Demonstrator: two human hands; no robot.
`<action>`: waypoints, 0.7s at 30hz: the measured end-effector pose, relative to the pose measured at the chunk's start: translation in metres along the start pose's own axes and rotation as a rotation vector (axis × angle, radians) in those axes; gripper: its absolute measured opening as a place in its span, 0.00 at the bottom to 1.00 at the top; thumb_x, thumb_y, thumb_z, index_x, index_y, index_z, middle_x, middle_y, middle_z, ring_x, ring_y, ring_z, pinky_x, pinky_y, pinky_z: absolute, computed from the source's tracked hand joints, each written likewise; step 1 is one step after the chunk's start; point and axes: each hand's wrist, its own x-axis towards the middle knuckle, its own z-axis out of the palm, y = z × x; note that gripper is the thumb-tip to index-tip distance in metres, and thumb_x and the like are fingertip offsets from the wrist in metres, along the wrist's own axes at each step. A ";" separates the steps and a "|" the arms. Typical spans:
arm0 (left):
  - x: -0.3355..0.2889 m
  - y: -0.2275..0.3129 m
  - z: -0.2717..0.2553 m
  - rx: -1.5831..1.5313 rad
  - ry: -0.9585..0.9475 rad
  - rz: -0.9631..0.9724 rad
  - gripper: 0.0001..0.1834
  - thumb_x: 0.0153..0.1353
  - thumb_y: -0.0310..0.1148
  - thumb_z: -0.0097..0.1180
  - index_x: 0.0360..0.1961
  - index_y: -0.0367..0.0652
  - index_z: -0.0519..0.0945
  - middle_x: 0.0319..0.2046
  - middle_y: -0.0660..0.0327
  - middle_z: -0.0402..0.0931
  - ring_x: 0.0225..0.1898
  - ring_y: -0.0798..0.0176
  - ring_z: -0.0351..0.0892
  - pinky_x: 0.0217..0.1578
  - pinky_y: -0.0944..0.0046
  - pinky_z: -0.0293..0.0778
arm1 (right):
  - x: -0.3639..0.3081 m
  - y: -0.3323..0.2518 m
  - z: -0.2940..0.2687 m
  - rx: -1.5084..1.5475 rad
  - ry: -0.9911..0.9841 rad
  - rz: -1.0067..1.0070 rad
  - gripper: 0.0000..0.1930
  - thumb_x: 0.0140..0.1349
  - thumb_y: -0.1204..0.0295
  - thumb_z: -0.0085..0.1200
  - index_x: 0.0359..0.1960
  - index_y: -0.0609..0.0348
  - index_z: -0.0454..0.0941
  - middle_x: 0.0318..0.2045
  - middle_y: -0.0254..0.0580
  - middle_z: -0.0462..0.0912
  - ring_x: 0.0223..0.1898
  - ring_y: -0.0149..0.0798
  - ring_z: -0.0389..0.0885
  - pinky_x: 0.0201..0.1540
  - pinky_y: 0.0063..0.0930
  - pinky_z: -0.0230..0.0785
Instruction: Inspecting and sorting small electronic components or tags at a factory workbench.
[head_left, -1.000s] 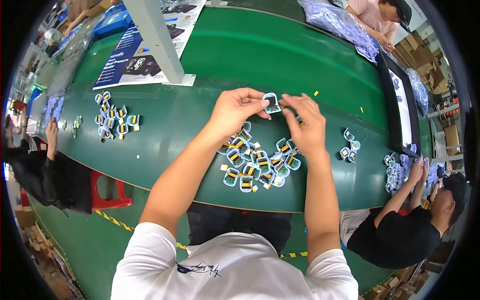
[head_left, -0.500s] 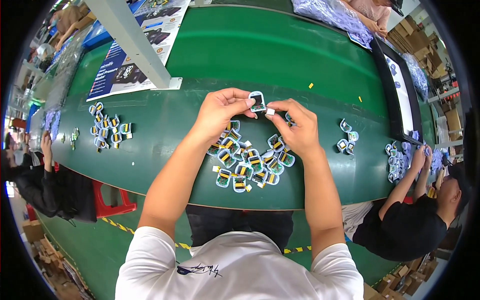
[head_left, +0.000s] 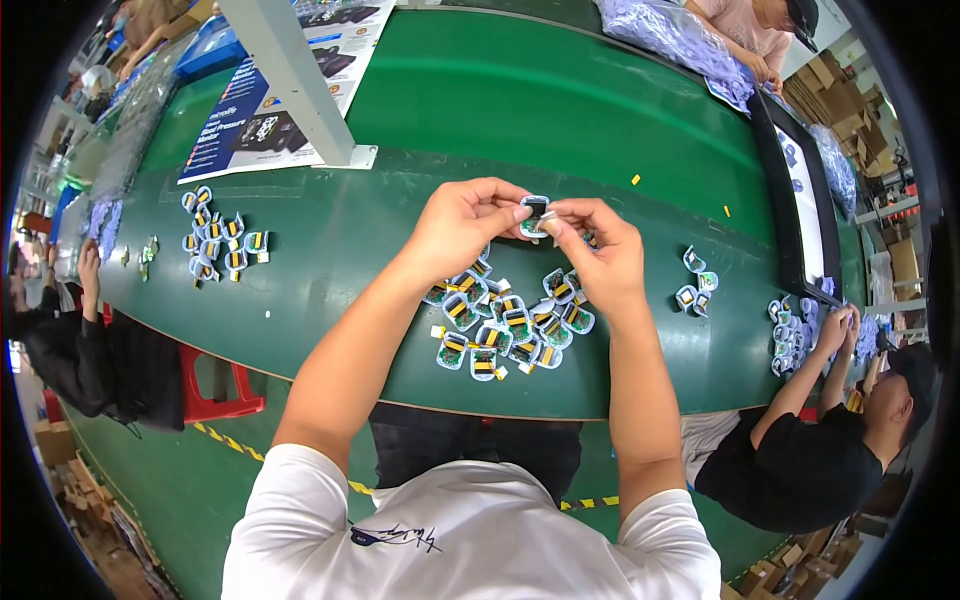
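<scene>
The left hand [head_left: 462, 226] pinches a rounded pale-blue plastic housing [head_left: 531, 228]; the right hand [head_left: 602, 244], apparently pinching a small white block [head_left: 548, 215], could tilt it by pressing off-centre.

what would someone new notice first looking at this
Probably the heap of blue-rimmed circuit modules on the green table, before the person. Just beyond, the left hand holds another module, the right hand against it. At upper left, a grey post crosses in front of a printed poster.
</scene>
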 end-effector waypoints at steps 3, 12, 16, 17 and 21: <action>0.001 -0.001 -0.001 0.002 -0.068 -0.055 0.14 0.71 0.23 0.60 0.55 0.28 0.84 0.39 0.55 0.88 0.39 0.68 0.87 0.46 0.67 0.85 | 0.001 0.003 -0.004 0.104 0.037 0.128 0.09 0.68 0.79 0.64 0.49 0.67 0.85 0.40 0.38 0.90 0.41 0.26 0.84 0.46 0.22 0.77; 0.002 -0.005 -0.002 0.014 -0.097 -0.020 0.14 0.71 0.20 0.58 0.56 0.26 0.83 0.40 0.54 0.88 0.40 0.68 0.86 0.49 0.65 0.85 | 0.005 -0.006 -0.006 -0.401 0.110 -0.262 0.06 0.59 0.79 0.70 0.38 0.58 0.91 0.37 0.37 0.90 0.36 0.35 0.85 0.42 0.30 0.74; 0.001 -0.006 -0.002 0.002 -0.111 -0.085 0.15 0.71 0.21 0.59 0.56 0.27 0.83 0.41 0.54 0.88 0.41 0.67 0.86 0.49 0.66 0.84 | 0.005 -0.009 -0.004 -0.569 0.089 -0.345 0.07 0.57 0.77 0.71 0.37 0.55 0.90 0.35 0.32 0.88 0.35 0.36 0.83 0.42 0.31 0.69; 0.001 -0.006 -0.003 0.015 -0.117 -0.100 0.15 0.71 0.21 0.59 0.57 0.28 0.83 0.43 0.53 0.88 0.43 0.67 0.87 0.49 0.67 0.83 | 0.006 -0.008 -0.004 -0.619 0.082 -0.395 0.06 0.56 0.76 0.72 0.36 0.54 0.90 0.34 0.31 0.87 0.35 0.36 0.82 0.41 0.32 0.67; 0.002 -0.009 -0.001 0.069 -0.135 -0.084 0.15 0.71 0.22 0.60 0.56 0.28 0.84 0.42 0.55 0.88 0.42 0.68 0.86 0.48 0.67 0.83 | 0.006 -0.007 -0.004 -0.712 0.076 -0.468 0.06 0.54 0.76 0.73 0.33 0.52 0.88 0.33 0.29 0.86 0.35 0.37 0.81 0.40 0.34 0.64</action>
